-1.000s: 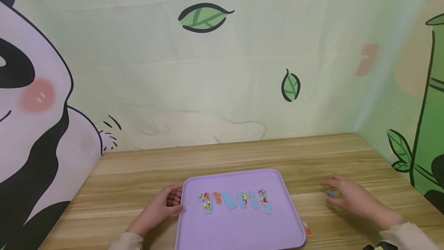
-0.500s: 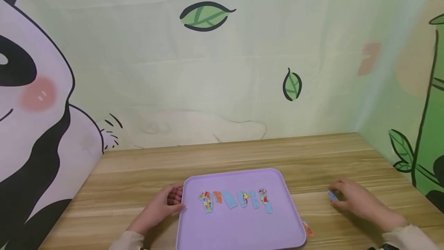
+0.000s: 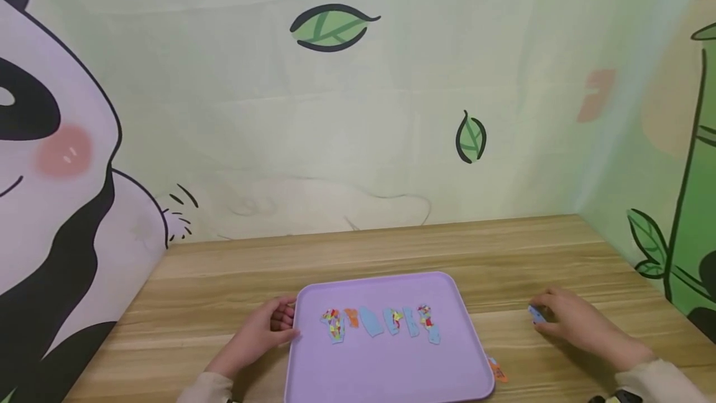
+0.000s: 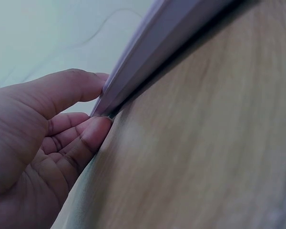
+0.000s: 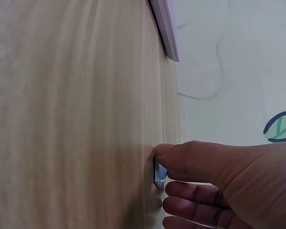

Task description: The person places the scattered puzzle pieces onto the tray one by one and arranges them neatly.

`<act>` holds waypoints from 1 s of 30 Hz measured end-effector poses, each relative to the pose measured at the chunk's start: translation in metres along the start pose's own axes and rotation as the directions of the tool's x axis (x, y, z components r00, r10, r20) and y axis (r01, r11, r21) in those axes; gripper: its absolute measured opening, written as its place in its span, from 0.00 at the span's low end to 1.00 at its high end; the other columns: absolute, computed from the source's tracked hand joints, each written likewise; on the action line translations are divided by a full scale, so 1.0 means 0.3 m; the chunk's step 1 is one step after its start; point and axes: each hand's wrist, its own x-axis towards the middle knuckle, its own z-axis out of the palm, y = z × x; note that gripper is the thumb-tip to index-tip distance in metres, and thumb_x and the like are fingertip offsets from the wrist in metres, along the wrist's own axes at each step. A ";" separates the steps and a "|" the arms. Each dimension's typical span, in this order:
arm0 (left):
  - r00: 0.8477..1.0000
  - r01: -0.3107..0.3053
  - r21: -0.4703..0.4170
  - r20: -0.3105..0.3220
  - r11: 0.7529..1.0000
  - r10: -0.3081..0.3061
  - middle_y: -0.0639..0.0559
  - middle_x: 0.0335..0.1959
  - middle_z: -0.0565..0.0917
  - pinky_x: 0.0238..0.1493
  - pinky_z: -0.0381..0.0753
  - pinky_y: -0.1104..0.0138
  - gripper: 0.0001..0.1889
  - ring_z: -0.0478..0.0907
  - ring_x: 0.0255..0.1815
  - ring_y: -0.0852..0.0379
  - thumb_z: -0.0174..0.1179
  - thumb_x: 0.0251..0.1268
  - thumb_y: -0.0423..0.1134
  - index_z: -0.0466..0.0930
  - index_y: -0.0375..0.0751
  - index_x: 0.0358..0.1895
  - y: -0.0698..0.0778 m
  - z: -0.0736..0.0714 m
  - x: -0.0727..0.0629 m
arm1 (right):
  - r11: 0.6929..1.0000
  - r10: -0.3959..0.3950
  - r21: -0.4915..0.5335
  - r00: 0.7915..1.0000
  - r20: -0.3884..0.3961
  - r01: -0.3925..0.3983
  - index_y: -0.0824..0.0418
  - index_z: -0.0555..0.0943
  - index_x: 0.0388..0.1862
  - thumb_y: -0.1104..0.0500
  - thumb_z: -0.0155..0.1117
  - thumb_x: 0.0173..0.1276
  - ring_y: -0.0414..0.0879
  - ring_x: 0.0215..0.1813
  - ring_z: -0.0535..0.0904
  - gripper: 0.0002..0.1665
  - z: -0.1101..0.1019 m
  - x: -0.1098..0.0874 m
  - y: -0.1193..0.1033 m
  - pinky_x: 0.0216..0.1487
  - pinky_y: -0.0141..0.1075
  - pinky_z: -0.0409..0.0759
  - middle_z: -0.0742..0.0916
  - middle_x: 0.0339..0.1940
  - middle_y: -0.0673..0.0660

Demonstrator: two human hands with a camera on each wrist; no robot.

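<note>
A light purple tray [image 3: 386,378] bears several flat, irregular cut pieces in a row, among them a plain blue piece [image 3: 370,321] and an orange piece [image 3: 351,318]. My left hand [image 3: 260,328] pinches the tray's left edge; in the left wrist view the thumb [image 4: 81,86] lies against the rim and a fingertip sits low by the tabletop. Right of the tray, my right hand [image 3: 578,325] pinches a small blue piece [image 3: 536,314] at the wooden table. The right wrist view has that blue piece standing partly edge-on under the thumb [image 5: 169,155], its far side hidden by the fingers.
Another orange and blue piece [image 3: 496,369] lies against the tray's right edge, partly covered by it. Behind the wooden table [image 3: 358,250] rises a pale green backdrop [image 3: 386,79] with painted leaves and a panda.
The fingers and thumb of my right hand have closed in on the small blue piece, which has shifted slightly. My left hand stays at the tray's edge.
</note>
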 end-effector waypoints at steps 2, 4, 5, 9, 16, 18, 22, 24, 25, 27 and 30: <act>1.000 0.004 -0.003 0.000 1.000 -0.004 0.36 0.45 0.78 0.43 0.81 0.75 0.33 0.77 0.41 0.60 0.68 0.54 0.30 0.64 0.21 0.63 0.001 -0.001 -0.001 | 1.000 0.005 -0.002 1.000 0.007 -0.005 0.67 0.82 0.41 0.56 0.74 0.52 0.49 0.38 0.79 0.21 -0.002 0.004 -0.001 0.41 0.48 0.81 0.82 0.36 0.55; 1.000 0.010 -0.008 0.003 1.000 -0.010 0.36 0.45 0.78 0.43 0.81 0.75 0.33 0.77 0.41 0.59 0.68 0.55 0.30 0.64 0.21 0.63 0.002 -0.002 -0.002 | 1.000 0.006 0.000 1.000 0.016 -0.006 0.68 0.82 0.41 0.57 0.74 0.52 0.48 0.37 0.78 0.21 -0.003 0.006 0.000 0.40 0.47 0.81 0.81 0.35 0.54; 1.000 0.013 -0.010 0.004 1.000 -0.013 0.36 0.45 0.78 0.43 0.81 0.75 0.33 0.77 0.41 0.59 0.67 0.55 0.30 0.64 0.21 0.63 0.003 -0.002 -0.002 | 1.000 0.008 0.002 1.000 0.018 -0.008 0.68 0.82 0.42 0.57 0.74 0.52 0.47 0.37 0.78 0.21 -0.002 0.006 0.001 0.40 0.46 0.81 0.81 0.35 0.54; 1.000 0.017 -0.015 0.006 1.000 -0.016 0.36 0.45 0.78 0.43 0.81 0.75 0.33 0.77 0.42 0.58 0.67 0.55 0.30 0.64 0.21 0.63 0.002 -0.001 -0.001 | 1.000 0.003 0.006 1.000 0.015 -0.003 0.68 0.82 0.41 0.57 0.74 0.52 0.47 0.37 0.78 0.21 -0.001 0.005 0.004 0.40 0.47 0.81 0.81 0.35 0.54; 1.000 0.013 -0.006 0.005 1.000 -0.013 0.36 0.45 0.78 0.43 0.81 0.75 0.33 0.77 0.41 0.58 0.68 0.55 0.30 0.64 0.21 0.63 0.000 0.000 -0.002 | 1.000 -0.001 0.009 1.000 0.005 0.001 0.69 0.81 0.40 0.55 0.76 0.50 0.50 0.39 0.79 0.24 -0.001 0.001 0.004 0.43 0.49 0.82 0.81 0.36 0.54; 1.000 0.012 -0.001 0.007 1.000 -0.012 0.36 0.45 0.78 0.43 0.81 0.75 0.34 0.77 0.41 0.58 0.68 0.55 0.30 0.64 0.21 0.63 -0.002 0.001 -0.001 | 1.000 -0.005 0.014 1.000 -0.002 0.005 0.69 0.81 0.40 0.54 0.76 0.50 0.50 0.38 0.79 0.24 -0.002 -0.003 0.003 0.43 0.49 0.82 0.81 0.35 0.54; 1.000 0.021 0.008 0.001 1.000 -0.021 0.37 0.45 0.78 0.44 0.81 0.75 0.34 0.77 0.41 0.61 0.68 0.55 0.31 0.64 0.22 0.63 -0.006 0.002 0.000 | 1.000 0.003 0.031 1.000 -0.013 -0.002 0.66 0.81 0.39 0.52 0.75 0.51 0.45 0.37 0.78 0.22 -0.003 -0.008 0.000 0.39 0.42 0.81 0.81 0.34 0.51; 1.000 0.024 0.010 -0.003 1.000 -0.024 0.37 0.45 0.78 0.44 0.81 0.75 0.33 0.77 0.41 0.61 0.68 0.55 0.32 0.65 0.22 0.63 -0.008 0.002 0.001 | 0.999 0.013 0.051 1.000 -0.015 -0.012 0.65 0.81 0.39 0.52 0.75 0.52 0.43 0.36 0.78 0.21 -0.004 -0.009 -0.001 0.37 0.38 0.80 0.81 0.33 0.49; 1.000 0.022 0.011 -0.005 1.000 -0.022 0.37 0.45 0.78 0.44 0.81 0.75 0.33 0.77 0.41 0.61 0.68 0.54 0.31 0.65 0.22 0.63 -0.008 0.003 0.001 | 0.998 0.022 0.064 1.000 -0.015 -0.021 0.64 0.81 0.38 0.53 0.74 0.53 0.43 0.36 0.78 0.20 -0.005 -0.009 -0.002 0.36 0.37 0.79 0.82 0.33 0.49; 1.000 0.013 0.010 -0.003 1.000 -0.013 0.37 0.45 0.78 0.44 0.81 0.75 0.33 0.77 0.41 0.61 0.68 0.55 0.31 0.64 0.22 0.63 -0.007 0.003 0.000 | 0.995 0.038 0.091 0.999 -0.008 -0.037 0.63 0.80 0.38 0.53 0.74 0.54 0.42 0.35 0.79 0.19 -0.007 -0.009 -0.002 0.35 0.36 0.79 0.83 0.32 0.49; 1.000 0.007 0.003 0.002 1.000 -0.007 0.36 0.45 0.78 0.43 0.81 0.75 0.34 0.77 0.42 0.59 0.68 0.55 0.31 0.64 0.21 0.63 -0.007 0.002 -0.001 | 0.991 0.060 0.117 0.998 0.003 -0.060 0.63 0.80 0.39 0.54 0.73 0.54 0.43 0.35 0.79 0.18 -0.012 -0.007 -0.004 0.35 0.36 0.79 0.84 0.32 0.49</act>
